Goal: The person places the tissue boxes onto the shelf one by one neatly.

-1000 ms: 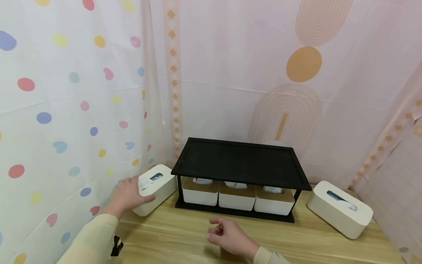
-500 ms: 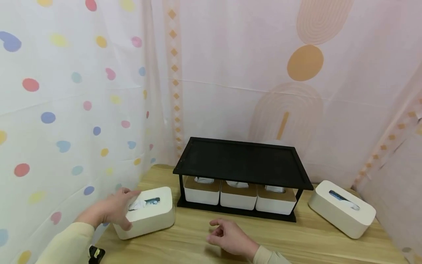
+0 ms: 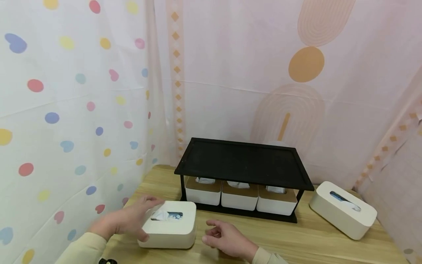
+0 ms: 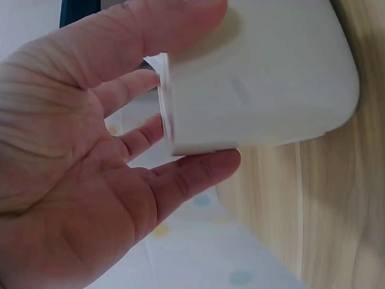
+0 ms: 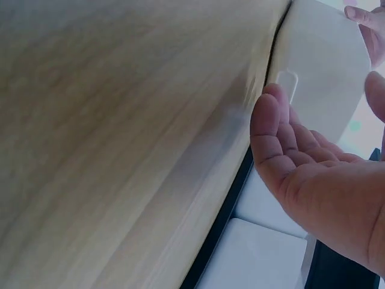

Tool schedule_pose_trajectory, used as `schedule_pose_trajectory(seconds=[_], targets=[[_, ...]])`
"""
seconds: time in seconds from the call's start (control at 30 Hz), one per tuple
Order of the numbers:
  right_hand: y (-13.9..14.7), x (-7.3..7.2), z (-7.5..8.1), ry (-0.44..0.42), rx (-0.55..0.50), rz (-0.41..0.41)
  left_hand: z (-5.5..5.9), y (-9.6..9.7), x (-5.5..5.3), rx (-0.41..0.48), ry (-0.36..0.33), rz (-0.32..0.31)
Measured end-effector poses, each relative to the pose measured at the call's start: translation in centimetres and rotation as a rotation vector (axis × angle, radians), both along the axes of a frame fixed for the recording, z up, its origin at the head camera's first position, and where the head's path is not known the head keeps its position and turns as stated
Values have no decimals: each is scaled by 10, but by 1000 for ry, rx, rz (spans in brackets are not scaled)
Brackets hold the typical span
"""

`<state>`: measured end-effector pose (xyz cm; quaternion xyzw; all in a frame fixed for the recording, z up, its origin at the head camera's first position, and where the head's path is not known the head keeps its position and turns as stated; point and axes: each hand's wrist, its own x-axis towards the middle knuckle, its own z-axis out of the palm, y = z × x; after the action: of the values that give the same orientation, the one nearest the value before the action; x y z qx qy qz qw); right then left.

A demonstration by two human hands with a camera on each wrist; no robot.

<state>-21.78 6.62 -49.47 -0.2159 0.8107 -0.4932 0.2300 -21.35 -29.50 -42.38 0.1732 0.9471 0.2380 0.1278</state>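
Observation:
A cream tissue box (image 3: 176, 228) with a tissue in its oval slot stands at the front left of the wooden table. My left hand (image 3: 126, 220) grips its left end, thumb on the near side and fingers across the far side. In the left wrist view the fingers (image 4: 195, 174) spread around the end of the box (image 4: 283, 78). Just right of the box, my right hand (image 3: 227, 240) rests low over the table, fingers loosely curled and holding nothing. The right wrist view has this hand (image 5: 313, 156) facing the box's other end (image 5: 328, 54).
A black two-level rack (image 3: 244, 161) stands at the back. On its lower board are three white boxes with brown tops, including the middle one (image 3: 239, 198). Another cream tissue box (image 3: 343, 211) sits at the right. Patterned curtains (image 3: 82, 110) enclose the table (image 3: 158, 183).
My left hand has brought the tissue box from beside the rack's left end forward and right, turning it lengthwise across the table front. The right hand has barely moved.

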Motion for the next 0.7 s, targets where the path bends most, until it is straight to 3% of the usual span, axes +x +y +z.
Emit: schedule_pose_trajectory(seconds=[0.23, 0.4, 0.53, 0.7], targets=[[17, 0, -2, -91, -73, 3, -12, 32, 2, 98, 8, -30], [45, -1, -2, -167, -126, -35, -27, 48, 5, 244, -19, 23], [68, -1, -5, -229, -161, -56, -44, 57, 6, 428, -101, 67], [84, -1, -6, -301, -169, -90, -61, 61, 7, 608, -268, 110]])
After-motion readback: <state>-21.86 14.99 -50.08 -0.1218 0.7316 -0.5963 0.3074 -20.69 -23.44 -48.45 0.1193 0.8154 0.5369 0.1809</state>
